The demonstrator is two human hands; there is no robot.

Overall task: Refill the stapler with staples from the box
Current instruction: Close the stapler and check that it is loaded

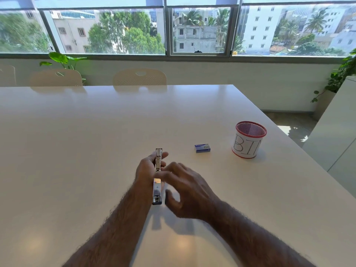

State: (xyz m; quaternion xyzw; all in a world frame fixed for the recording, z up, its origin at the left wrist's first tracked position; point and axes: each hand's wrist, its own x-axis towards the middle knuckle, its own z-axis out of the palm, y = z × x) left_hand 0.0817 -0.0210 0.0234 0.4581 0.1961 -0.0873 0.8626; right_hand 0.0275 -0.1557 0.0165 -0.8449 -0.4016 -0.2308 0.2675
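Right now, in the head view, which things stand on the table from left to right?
stapler, held in the left hand → right hand → staple box → mesh cup marked BIN.

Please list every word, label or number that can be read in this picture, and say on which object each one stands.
"BIN": handwritten on the white label around the red mesh cup; the last letter is partly turned out of sight.
Staple box: blue print on its top, too small and blurred to read.
Stapler: no readable marking.
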